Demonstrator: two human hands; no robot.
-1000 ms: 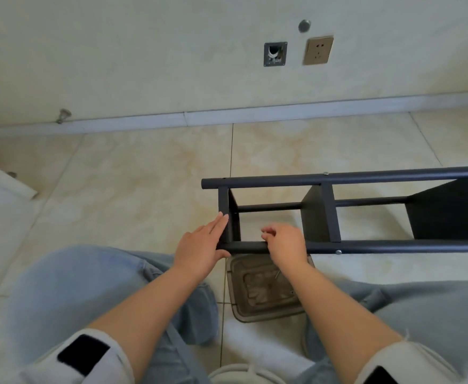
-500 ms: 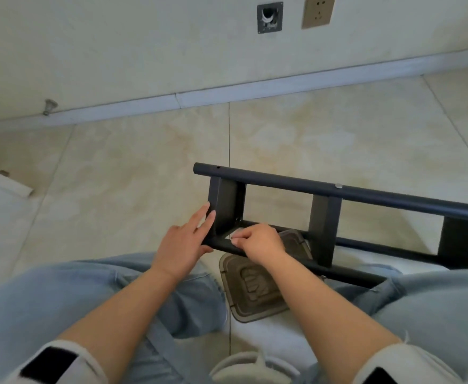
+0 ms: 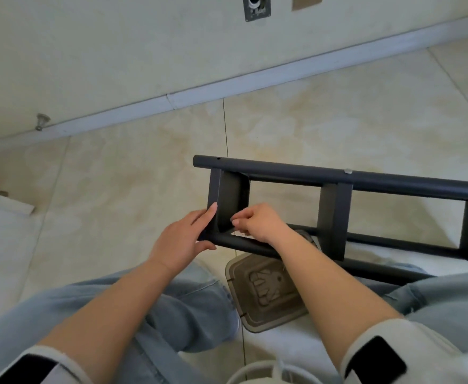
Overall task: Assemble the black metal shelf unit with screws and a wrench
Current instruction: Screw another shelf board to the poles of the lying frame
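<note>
The black shelf frame [image 3: 335, 214] lies on its side across the person's lap; the left hand [image 3: 184, 242] braces its end panel, fingers straight; the right hand [image 3: 257, 223], just beside, pinches something small, probably a screw.

Beige marbled tile floor [image 3: 122, 189] carrying everything. Smoky translucent plastic lid [image 3: 266, 292] lying flat on floor, serving as landmark. Black metal shelf frame [image 3: 335, 217] lying on its side just beyond lid, overhanging lid's far edge. White baseboard [image 3: 227, 87] running along floor's far side, well beyond lid.
</note>
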